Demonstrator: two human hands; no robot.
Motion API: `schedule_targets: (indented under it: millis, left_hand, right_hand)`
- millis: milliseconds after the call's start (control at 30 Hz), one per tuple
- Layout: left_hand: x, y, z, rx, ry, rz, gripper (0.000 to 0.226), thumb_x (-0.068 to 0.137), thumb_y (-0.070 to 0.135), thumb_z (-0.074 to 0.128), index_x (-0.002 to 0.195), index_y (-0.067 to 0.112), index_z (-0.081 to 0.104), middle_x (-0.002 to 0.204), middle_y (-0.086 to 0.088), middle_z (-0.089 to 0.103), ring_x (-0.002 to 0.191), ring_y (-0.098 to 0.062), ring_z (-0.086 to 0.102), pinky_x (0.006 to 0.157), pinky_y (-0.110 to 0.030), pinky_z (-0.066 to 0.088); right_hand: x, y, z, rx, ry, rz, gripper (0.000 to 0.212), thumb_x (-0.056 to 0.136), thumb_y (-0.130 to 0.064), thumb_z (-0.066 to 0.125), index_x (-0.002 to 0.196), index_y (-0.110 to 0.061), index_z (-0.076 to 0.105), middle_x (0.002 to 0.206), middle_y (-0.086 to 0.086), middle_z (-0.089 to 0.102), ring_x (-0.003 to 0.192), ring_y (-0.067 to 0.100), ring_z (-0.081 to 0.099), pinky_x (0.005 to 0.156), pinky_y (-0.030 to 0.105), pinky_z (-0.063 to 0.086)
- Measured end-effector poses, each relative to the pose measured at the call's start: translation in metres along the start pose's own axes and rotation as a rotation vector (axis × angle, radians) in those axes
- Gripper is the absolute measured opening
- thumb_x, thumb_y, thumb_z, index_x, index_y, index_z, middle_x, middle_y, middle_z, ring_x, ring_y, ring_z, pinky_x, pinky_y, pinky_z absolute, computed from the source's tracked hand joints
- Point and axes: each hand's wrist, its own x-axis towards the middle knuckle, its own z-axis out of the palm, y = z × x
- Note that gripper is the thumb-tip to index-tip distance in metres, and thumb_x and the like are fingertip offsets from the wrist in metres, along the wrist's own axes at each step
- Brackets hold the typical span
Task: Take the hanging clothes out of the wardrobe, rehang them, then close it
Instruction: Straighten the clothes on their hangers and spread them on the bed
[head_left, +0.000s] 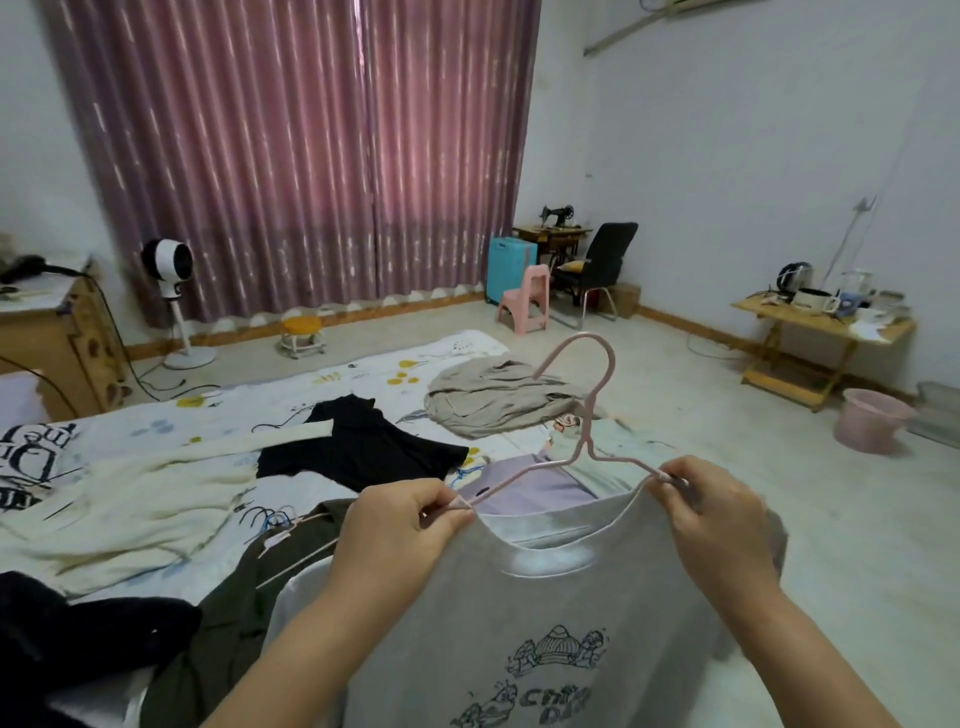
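Both hands hold up a grey T-shirt (545, 613) with a pink hanger (589, 415) inside its neck opening. The left hand (400, 530) pinches the left shoulder of the shirt together with the left arm of the hanger; its fingers are curled around the cloth. The right hand (711, 514) grips the right shoulder in the same way, with the end of the hanger between thumb and fingers. The hook of the hanger stands up above and between the two hands, a little nearer to the right one. The printed drawing on the shirt (small cartoon figures with letters) hangs below the hands.

Beyond the left hand, on the bed (156, 431), lie a black garment (363, 447) and a cream sweater (130, 499). Just left of the left wrist are an olive garment (234, 613) and some loose hangers (275, 519). Beyond the hook lies a beige garment (488, 395). Directly behind the hanger a lilac garment (530, 488) shows.
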Motion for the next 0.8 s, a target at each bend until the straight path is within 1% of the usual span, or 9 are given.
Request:
schedule_targets:
  millis: [133, 233, 300, 367, 433, 533, 633, 733, 800]
  left_hand:
    - [-0.003, 0.024, 0.048, -0.019, -0.009, -0.026, 0.030, 0.076, 0.022, 0.073, 0.057, 0.039, 0.059, 0.061, 0.019, 0.062, 0.066, -0.001, 0.055, 0.056, -0.013, 0.037]
    - [-0.003, 0.036, 0.081, -0.033, -0.037, -0.051, 0.029, 0.077, 0.022, 0.073, 0.055, 0.032, 0.058, 0.054, 0.017, 0.057, 0.059, -0.003, 0.049, 0.054, -0.015, 0.033]
    - [0.002, 0.041, 0.100, -0.032, -0.067, -0.060, 0.024, 0.078, 0.022, 0.072, 0.058, 0.025, 0.060, 0.050, 0.010, 0.052, 0.056, -0.004, 0.046, 0.054, -0.015, 0.032]
    - [0.009, 0.043, 0.117, -0.016, -0.103, -0.066, 0.022, 0.080, 0.023, 0.071, 0.060, 0.023, 0.060, 0.052, 0.009, 0.051, 0.054, -0.005, 0.044, 0.055, -0.015, 0.032]
    - [0.019, 0.042, 0.133, -0.009, -0.144, -0.078, 0.022, 0.081, 0.025, 0.069, 0.062, 0.021, 0.060, 0.056, 0.006, 0.053, 0.055, -0.005, 0.044, 0.057, -0.020, 0.035]
    - [0.037, 0.035, 0.157, 0.023, -0.173, -0.093, 0.021, 0.082, 0.028, 0.067, 0.066, 0.015, 0.064, 0.063, 0.000, 0.062, 0.060, -0.011, 0.051, 0.063, -0.026, 0.041]
    - [0.060, 0.024, 0.183, 0.028, -0.213, -0.109, 0.022, 0.083, 0.032, 0.065, 0.072, 0.013, 0.066, 0.070, -0.002, 0.065, 0.066, -0.014, 0.056, 0.067, -0.028, 0.044]
    - [0.086, 0.013, 0.210, 0.041, -0.265, -0.131, 0.025, 0.083, 0.034, 0.063, 0.064, 0.020, 0.056, 0.063, 0.002, 0.058, 0.061, -0.009, 0.050, 0.063, -0.027, 0.040]
    - [0.103, 0.006, 0.227, 0.051, -0.305, -0.153, 0.023, 0.084, 0.034, 0.062, 0.066, 0.020, 0.058, 0.059, 0.007, 0.053, 0.061, -0.006, 0.048, 0.062, -0.024, 0.038]
  right_hand:
    - [0.016, 0.043, -0.024, -0.013, -0.014, -0.019, 0.004, 0.082, -0.010, 0.068, 0.079, -0.014, 0.067, 0.074, 0.001, 0.066, 0.072, 0.026, 0.059, 0.072, 0.047, 0.048]
    - [0.027, 0.071, -0.035, -0.038, -0.034, -0.036, 0.004, 0.081, -0.010, 0.068, 0.079, -0.013, 0.068, 0.073, 0.001, 0.065, 0.071, 0.025, 0.059, 0.072, 0.047, 0.047]
    - [0.036, 0.087, -0.039, -0.047, -0.045, -0.037, 0.004, 0.081, -0.008, 0.068, 0.079, -0.012, 0.067, 0.071, 0.000, 0.063, 0.070, 0.023, 0.055, 0.073, 0.047, 0.046]
    - [0.047, 0.100, -0.038, -0.058, -0.068, -0.034, 0.006, 0.081, -0.008, 0.068, 0.078, -0.013, 0.067, 0.071, -0.001, 0.062, 0.070, 0.021, 0.053, 0.075, 0.048, 0.044]
    - [0.058, 0.115, -0.031, -0.072, -0.096, -0.023, 0.007, 0.081, -0.009, 0.068, 0.078, -0.014, 0.066, 0.071, 0.001, 0.063, 0.072, 0.025, 0.056, 0.076, 0.048, 0.044]
    - [0.076, 0.136, -0.016, -0.107, -0.127, -0.012, 0.007, 0.080, -0.009, 0.069, 0.078, -0.015, 0.067, 0.073, 0.004, 0.065, 0.074, 0.030, 0.059, 0.076, 0.048, 0.044]
    - [0.093, 0.157, 0.002, -0.126, -0.156, 0.022, 0.011, 0.078, -0.007, 0.071, 0.076, -0.017, 0.066, 0.070, -0.001, 0.061, 0.075, 0.032, 0.060, 0.076, 0.049, 0.044]
    - [0.111, 0.178, 0.022, -0.125, -0.189, 0.067, 0.023, 0.078, -0.006, 0.071, 0.074, -0.024, 0.059, 0.071, -0.005, 0.057, 0.078, 0.032, 0.061, 0.077, 0.051, 0.044]
    - [0.123, 0.192, 0.035, -0.125, -0.216, 0.096, 0.029, 0.079, -0.006, 0.070, 0.073, -0.029, 0.054, 0.070, -0.006, 0.056, 0.078, 0.032, 0.061, 0.078, 0.051, 0.044]
